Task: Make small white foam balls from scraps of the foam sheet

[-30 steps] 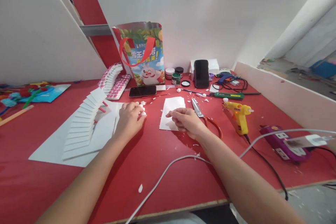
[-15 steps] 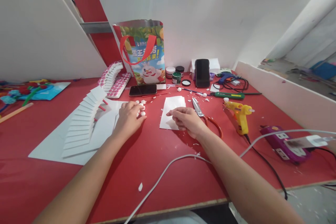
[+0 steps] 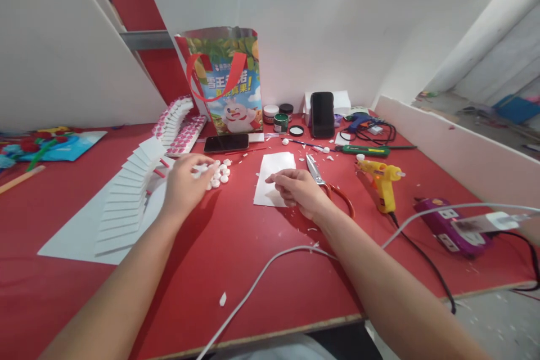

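My left hand [image 3: 185, 183] is beside a cluster of small round white pieces [image 3: 224, 171] on the red table. Its thumb and fingers curve toward each other around the cluster's left edge, and whether a piece is between them is too small to tell. Over a white sheet of paper [image 3: 265, 183] is my right hand [image 3: 291, 184], its thumb and index finger pinched together and the other fingers curled; anything in the pinch is too small to see. Scissors with red handles [image 3: 341, 197] lie just right of that hand.
Stacked white foam strips [image 3: 122, 202] lie at the left on white sheets. A colourful bag [image 3: 234, 90], paint jars [image 3: 280, 122] and phones [image 3: 226, 143] stand or lie behind. On the right are a yellow glue gun [image 3: 383, 180] and a purple power strip [image 3: 455, 230]. A white cable [image 3: 270, 270] crosses in front.
My left hand has moved left, off the white pieces, so more of them show. My right hand keeps its pinch over the paper. The camera view has shifted slightly.
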`<state>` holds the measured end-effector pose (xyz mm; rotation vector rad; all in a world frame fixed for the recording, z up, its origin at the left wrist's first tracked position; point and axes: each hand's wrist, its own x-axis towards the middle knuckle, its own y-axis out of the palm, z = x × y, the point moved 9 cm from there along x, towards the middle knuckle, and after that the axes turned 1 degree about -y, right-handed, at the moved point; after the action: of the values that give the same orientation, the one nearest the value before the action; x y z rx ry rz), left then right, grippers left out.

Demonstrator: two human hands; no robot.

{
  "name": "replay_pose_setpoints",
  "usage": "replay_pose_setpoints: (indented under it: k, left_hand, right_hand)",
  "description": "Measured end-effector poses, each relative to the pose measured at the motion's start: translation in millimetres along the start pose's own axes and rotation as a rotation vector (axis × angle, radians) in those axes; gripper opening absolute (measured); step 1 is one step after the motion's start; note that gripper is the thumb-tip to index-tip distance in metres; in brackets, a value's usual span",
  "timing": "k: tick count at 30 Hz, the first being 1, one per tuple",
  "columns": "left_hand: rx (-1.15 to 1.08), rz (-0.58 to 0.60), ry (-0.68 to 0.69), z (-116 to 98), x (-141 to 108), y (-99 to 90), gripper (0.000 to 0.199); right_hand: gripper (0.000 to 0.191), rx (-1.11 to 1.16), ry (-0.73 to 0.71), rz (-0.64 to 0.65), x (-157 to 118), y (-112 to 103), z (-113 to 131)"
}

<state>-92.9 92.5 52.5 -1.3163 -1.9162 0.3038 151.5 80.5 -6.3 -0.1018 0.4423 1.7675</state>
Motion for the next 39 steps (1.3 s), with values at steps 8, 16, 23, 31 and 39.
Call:
replay_pose_setpoints:
  k: [8,16,23,31,39]
  left_hand:
    - [-0.516,-0.27,-0.119,-47.3,-5.1,-33.5,0.015]
    - [-0.258,0.327,-0.016,-86.2,-62.2,72.6,0.034]
    - [-0.148,0.18,0.293,-94.2,-69.0,64.4,0.031]
    - [-0.041,0.218,0.285,-74.6,-69.3,71.0,0.031]
    - [0.113,0.458,0.462,-78.3,-77.1,100.4,0.022]
  right_hand:
    - [0.027,0.095,-0.154,-0.16,3.1,-22.7,15.1]
    - [0.035,0.043,-0.159,-0.206,-2.7,-27.2,17.7]
    - [0.039,0.021,-0.334,-0.273,-1.6,-36.1,27.5]
    - [0.028,-0.833,-0.616,-0.463,-16.9,-49.8,64.1]
    - [0.016,-1.113,-0.557,-0.34,-10.1,-32.0,56.4]
